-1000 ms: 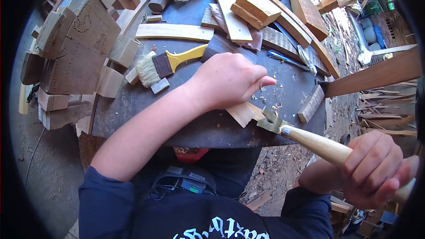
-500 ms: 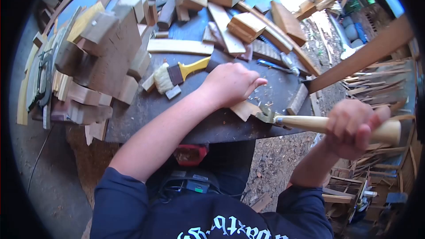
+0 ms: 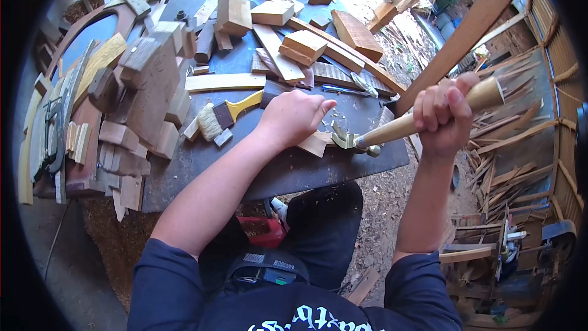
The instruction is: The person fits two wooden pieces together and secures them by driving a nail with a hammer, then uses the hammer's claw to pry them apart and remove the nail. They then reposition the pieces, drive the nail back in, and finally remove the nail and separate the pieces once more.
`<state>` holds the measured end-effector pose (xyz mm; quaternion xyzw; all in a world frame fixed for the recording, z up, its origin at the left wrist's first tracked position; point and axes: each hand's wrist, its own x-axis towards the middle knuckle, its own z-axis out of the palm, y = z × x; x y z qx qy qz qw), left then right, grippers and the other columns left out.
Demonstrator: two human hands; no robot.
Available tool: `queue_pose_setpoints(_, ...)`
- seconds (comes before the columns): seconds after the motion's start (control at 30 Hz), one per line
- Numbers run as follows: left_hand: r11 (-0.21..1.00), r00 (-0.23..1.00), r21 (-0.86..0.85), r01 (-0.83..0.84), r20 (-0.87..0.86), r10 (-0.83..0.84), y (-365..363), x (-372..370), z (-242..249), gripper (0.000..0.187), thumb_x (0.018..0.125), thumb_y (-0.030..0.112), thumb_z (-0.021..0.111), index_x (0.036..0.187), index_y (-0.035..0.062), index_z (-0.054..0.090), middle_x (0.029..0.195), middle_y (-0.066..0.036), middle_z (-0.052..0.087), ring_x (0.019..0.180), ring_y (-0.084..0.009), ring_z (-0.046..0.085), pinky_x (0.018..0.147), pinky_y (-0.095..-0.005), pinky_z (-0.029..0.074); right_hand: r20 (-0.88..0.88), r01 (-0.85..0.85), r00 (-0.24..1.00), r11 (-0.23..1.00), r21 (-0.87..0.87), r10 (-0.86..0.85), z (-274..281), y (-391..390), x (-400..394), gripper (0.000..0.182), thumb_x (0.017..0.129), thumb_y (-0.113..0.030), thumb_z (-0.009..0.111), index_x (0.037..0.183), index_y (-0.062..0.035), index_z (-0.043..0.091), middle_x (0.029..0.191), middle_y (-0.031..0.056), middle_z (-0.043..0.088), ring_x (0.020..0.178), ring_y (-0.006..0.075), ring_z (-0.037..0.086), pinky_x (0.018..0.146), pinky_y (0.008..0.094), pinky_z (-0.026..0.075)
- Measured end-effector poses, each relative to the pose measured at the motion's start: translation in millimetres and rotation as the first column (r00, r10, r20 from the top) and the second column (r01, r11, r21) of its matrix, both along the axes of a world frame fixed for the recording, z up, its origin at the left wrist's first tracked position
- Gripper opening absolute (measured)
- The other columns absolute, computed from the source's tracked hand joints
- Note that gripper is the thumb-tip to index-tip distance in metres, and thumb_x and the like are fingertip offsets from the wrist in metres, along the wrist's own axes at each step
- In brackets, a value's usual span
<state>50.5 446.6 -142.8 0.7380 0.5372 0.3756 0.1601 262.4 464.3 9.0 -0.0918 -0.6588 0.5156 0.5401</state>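
A yellow-handled, pale-bristled paintbrush (image 3: 231,112) is laid left of the left hand (image 3: 295,116), by which, curled shut, a pale flat wooden piece (image 3: 316,145) is held near the surface's (image 3: 269,181) near edge. A brass-coloured metal-headed tool (image 3: 392,130) is gripped by its wooden handle in the closed right hand (image 3: 443,116), beyond the right corner.

We see strong daylight coming from the top, glaring to white beyond the table (image 3: 184,178). Its surface shows a soft bluish sheen, and the metal tool head (image 3: 348,141) catches light. Shade dims the area below. Wide-angle distortion curves the edges, black vignetting rounds the corners, and fine detail looks soft.
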Motion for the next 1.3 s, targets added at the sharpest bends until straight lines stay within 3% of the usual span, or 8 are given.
queue_pose_setpoints(0.27, 0.996, 0.996, -0.032, -0.086, 0.014, 0.086, 3, 6, -2, 0.043, 0.107, 0.034, 0.052, 0.08, 0.0041, 0.067, 0.07, -0.018, 0.068, 0.071, -0.0397, 0.069, 0.066, -0.0494, 0.052, 0.189, 0.236, 0.952, 0.971, 0.048, -0.241, 14, 0, -38, 0.006, 0.103, -0.013, 0.055, 0.101, -0.0108, 0.05, 0.059, -0.0052, 0.033, 0.039, 0.0082, 0.03, 0.037, 0.0261, 0.034)
queue_pose_setpoints(0.37, 0.997, 0.997, 0.038, -0.068, -0.031, 0.069, 1, 8, -7, 0.037, 0.105, 0.03, 0.058, 0.078, 0.0044, 0.064, 0.068, -0.017, 0.066, 0.066, -0.0383, 0.068, 0.061, -0.0483, 0.051, 0.047, -0.35, 0.935, 0.936, -0.019, 0.351, 9, 19, 11, 0.014, 0.106, -0.012, 0.042, 0.094, -0.0172, 0.045, 0.051, -0.0062, 0.03, 0.036, 0.0059, 0.029, 0.034, 0.0238, 0.032)
queue_pose_setpoints(0.4, 0.994, 0.996, 0.085, -0.072, -0.051, 0.077, 4, 6, 0, 0.037, 0.104, 0.029, 0.059, 0.077, 0.0045, 0.063, 0.067, -0.016, 0.066, 0.065, -0.0382, 0.068, 0.06, -0.0484, 0.051, 0.051, -0.049, 0.998, 0.991, 0.125, 0.043, 0, 1, 5, 0.017, 0.106, -0.01, 0.042, 0.093, -0.02, 0.043, 0.046, -0.0078, 0.024, 0.033, 0.0035, 0.023, 0.031, 0.0221, 0.028)
queue_pose_setpoints(0.53, 0.991, 0.99, 0.033, -0.13, -0.045, 0.131, 7, 6, -5, 0.036, 0.104, 0.031, 0.058, 0.078, 0.0058, 0.064, 0.068, -0.016, 0.067, 0.067, -0.0396, 0.067, 0.062, -0.0504, 0.051, 0.043, 0.188, 0.981, 0.982, 0.001, -0.188, 5, 14, -20, 0.009, 0.103, -0.007, 0.048, 0.097, -0.0125, 0.044, 0.052, -0.0056, 0.028, 0.033, 0.004, 0.023, 0.028, 0.0243, 0.025)
queue_pose_setpoints(0.73, 0.997, 0.997, 0.024, -0.077, 0.008, 0.077, 8, 5, -5, 0.039, 0.105, 0.035, 0.056, 0.08, 0.0059, 0.065, 0.067, -0.018, 0.067, 0.066, -0.0393, 0.069, 0.06, -0.0502, 0.055, 0.158, 0.163, 0.965, 0.95, 0.265, -0.209, -1, 13, -43, 0.007, 0.102, -0.009, 0.053, 0.098, -0.0119, 0.048, 0.06, -0.0062, 0.037, 0.038, 0.0056, 0.037, 0.034, 0.0249, 0.035)
queue_pose_setpoints(0.87, 0.995, 0.996, 0.049, -0.083, 0.034, 0.081, 5, 3, -9, 0.04, 0.105, 0.035, 0.057, 0.079, 0.0063, 0.064, 0.066, -0.019, 0.067, 0.064, -0.0393, 0.069, 0.058, -0.05, 0.055, -0.213, 0.169, 0.944, 0.925, -0.341, -0.251, -15, 57, 80, 0.01, 0.106, -0.013, 0.044, 0.097, -0.014, 0.047, 0.058, -0.0067, 0.032, 0.04, 0.0059, 0.034, 0.038, 0.0243, 0.039)
queue_pose_setpoints(0.93, 0.989, 0.99, 0.072, -0.128, -0.042, 0.132, 8, 5, -8, 0.04, 0.105, 0.036, 0.057, 0.078, 0.0062, 0.064, 0.066, -0.02, 0.066, 0.063, -0.0403, 0.068, 0.057, -0.0509, 0.054, -0.33, 0.142, 0.923, 0.971, -0.192, -0.2, -24, 39, 96, 0.014, 0.106, -0.012, 0.04, 0.094, -0.0164, 0.045, 0.055, -0.008, 0.031, 0.04, 0.0045, 0.031, 0.037, 0.0256, 0.04)
queue_pose_setpoints(1.3, 0.996, 0.992, -0.041, -0.08, 0.096, 0.084, 8, -1, -9, 0.044, 0.109, 0.035, 0.048, 0.081, 0.0059, 0.066, 0.07, -0.014, 0.068, 0.069, -0.0376, 0.069, 0.065, -0.0475, 0.053, 0.092, -0.105, 0.991, 0.994, 0.027, 0.102, 20, 11, -1, 0.014, 0.101, -0.001, 0.046, 0.095, -0.0123, 0.04, 0.049, -0.0053, 0.025, 0.033, 0.0063, 0.025, 0.032, 0.0259, 0.032)
